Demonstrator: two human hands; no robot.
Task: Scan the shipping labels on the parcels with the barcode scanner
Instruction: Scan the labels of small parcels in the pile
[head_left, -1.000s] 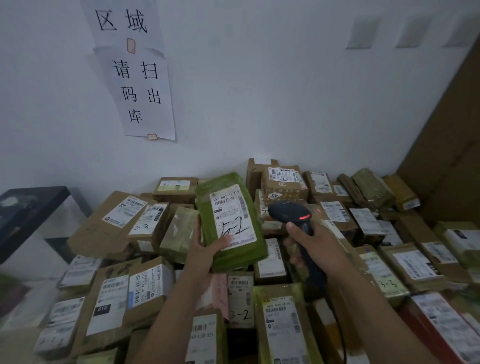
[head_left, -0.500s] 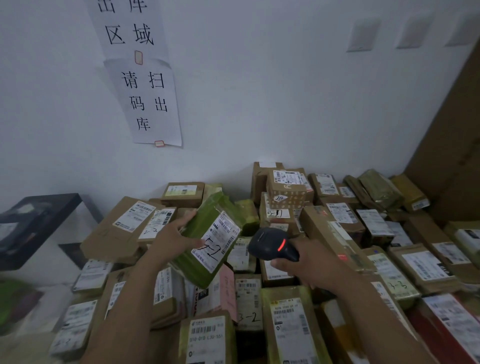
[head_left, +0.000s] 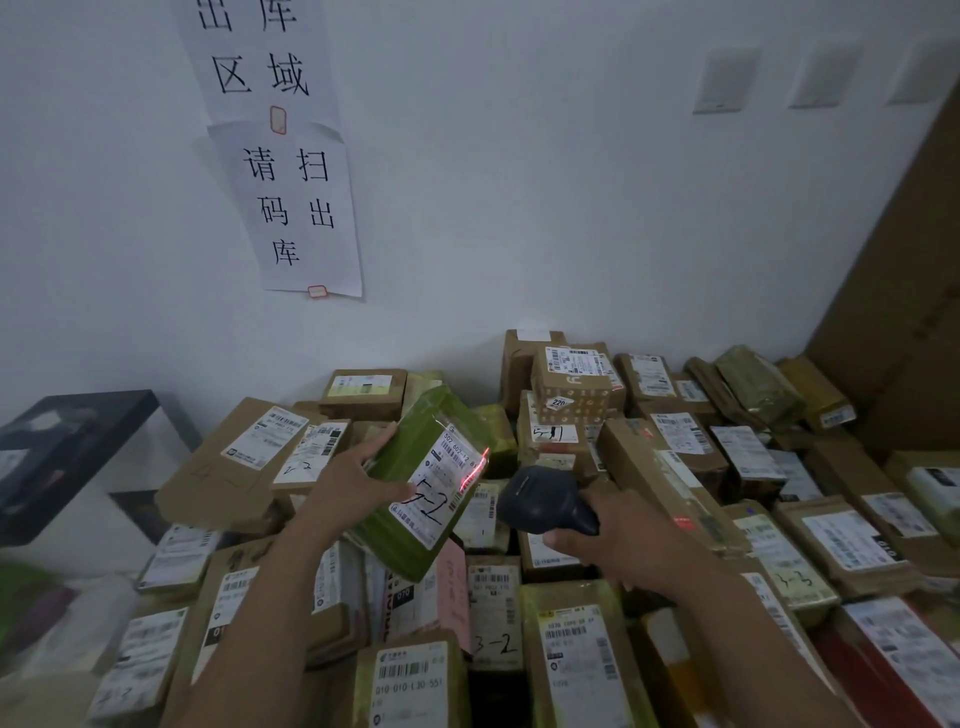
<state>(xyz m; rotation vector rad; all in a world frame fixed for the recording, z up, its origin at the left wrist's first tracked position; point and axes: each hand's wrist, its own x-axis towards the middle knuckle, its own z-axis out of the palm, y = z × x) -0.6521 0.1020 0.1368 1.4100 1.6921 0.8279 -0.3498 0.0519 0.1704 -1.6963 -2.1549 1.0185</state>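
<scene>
– Two hands are up in front of us. What does our left hand (head_left: 353, 480) have?
– It holds the green parcel (head_left: 410, 467). Our thumb lies on the front, at the edge of the white label (head_left: 441, 488).
– Where is the parcel?
– We hold it up, tilted, over the big pile of parcels (head_left: 582, 654). It is just left of the scanner (head_left: 537, 501).
– And our right hand (head_left: 628, 530)?
– It is wrapped tight round the handle of the scanner. The dark head points left at the label.
– Does the light hit it?
– Yes. We see a thin red line (head_left: 475, 470) on the bar code at the label's right edge. The scanner is near the parcel but does not touch it.
– What else do we see?
– Lots of brown boxes with white labels, a paper sign (head_left: 296, 208) on the wall, and a black table (head_left: 72, 447) at the left.
</scene>
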